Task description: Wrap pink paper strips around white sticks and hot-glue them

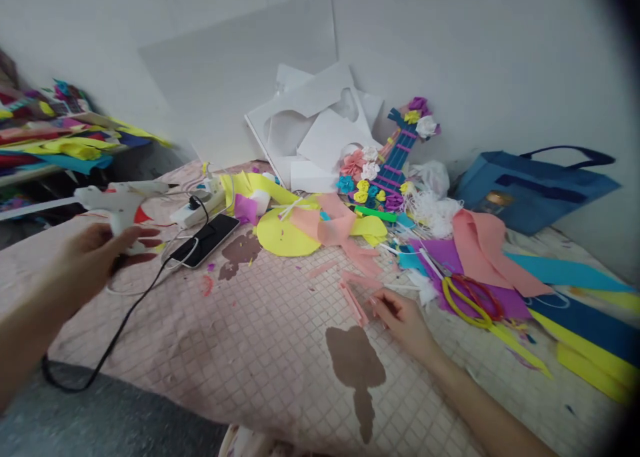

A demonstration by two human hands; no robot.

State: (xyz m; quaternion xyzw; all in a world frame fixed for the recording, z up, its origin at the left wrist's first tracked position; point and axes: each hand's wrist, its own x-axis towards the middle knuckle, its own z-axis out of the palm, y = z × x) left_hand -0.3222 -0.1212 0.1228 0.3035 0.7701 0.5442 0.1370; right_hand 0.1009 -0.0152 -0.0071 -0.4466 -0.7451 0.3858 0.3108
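Observation:
My left hand [113,247] is wrapped round the handle of a white glue gun [117,207], held above the left side of the table. A long white glue stick [37,208] juts from its rear, and a black cord hangs below the hand. My right hand [403,320] is closed in a pinch at a folded pink strip [354,302] of paper or foam near the table's middle. The exact contact of the fingertips is hard to see. Just behind lie pink cut pieces [337,227] and a yellow round piece [287,234].
A phone [207,240] and a white power strip [197,207] lie left of centre. Scissors [470,304] rest on purple sheet at right. A flower-covered blue guitar shape [397,160], white board offcuts [320,124] and a blue bag [535,187] line the wall. Brown patches [356,360] mark the cloth.

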